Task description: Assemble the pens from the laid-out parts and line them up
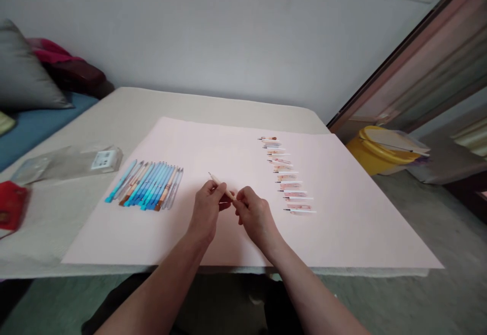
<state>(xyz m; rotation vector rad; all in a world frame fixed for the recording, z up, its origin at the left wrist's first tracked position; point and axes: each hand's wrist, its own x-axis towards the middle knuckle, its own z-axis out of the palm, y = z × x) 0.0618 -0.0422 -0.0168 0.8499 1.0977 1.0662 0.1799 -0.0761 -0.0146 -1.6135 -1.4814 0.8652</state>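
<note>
Over the middle of a pale pink sheet [213, 142], my left hand [207, 205] grips the barrel of a light-coloured pen [222, 185], its tip pointing up and to the left. My right hand [255, 213] pinches the pen's rear end with thumb and fingers. To the left lies a row of pens [146, 185] side by side, mostly blue, some brown and clear. To the right, a slanting column of pen parts [291, 177] runs down the sheet, with thin refills beside short barrel pieces.
A clear plastic bag [70, 165] with a white label lies at the table's left, near a red object [13, 205]. The beige table [213, 102] meets a wall behind. A yellow bucket [375, 152] stands on the floor to the right. Cushions [32, 71] are at the far left.
</note>
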